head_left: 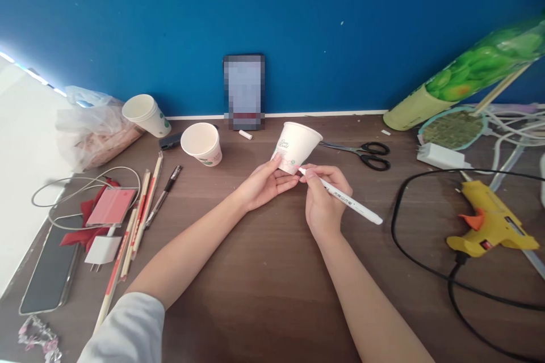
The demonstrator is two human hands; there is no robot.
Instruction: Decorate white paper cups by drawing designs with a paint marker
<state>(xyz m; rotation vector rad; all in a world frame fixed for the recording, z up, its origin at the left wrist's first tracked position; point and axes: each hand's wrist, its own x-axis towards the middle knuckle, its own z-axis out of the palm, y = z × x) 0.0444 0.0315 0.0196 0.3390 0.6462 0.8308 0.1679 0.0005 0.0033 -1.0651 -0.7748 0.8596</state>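
Observation:
My left hand (268, 183) holds a white paper cup (297, 147) tilted to the right, thumb on its printed side and fingers under the base. In my right hand (326, 198) is a white marker pen (351, 201), its tip at the lower right of the cup; whether it touches the cup I cannot tell. A small white pen cap (246, 135) lies behind the cup, to the left. Another paper cup (201, 144) stands to the left, and black-handled scissors (368, 154) lie to the right.
Stacked cups (147, 115) and a plastic bag (93, 130) are at the back left. Chopsticks (136, 221), a black pen (164, 195) and a phone (51, 269) lie left. A propped phone (244, 91) leans on the blue wall. A yellow glue gun (489, 218) with a looping black cord lies right.

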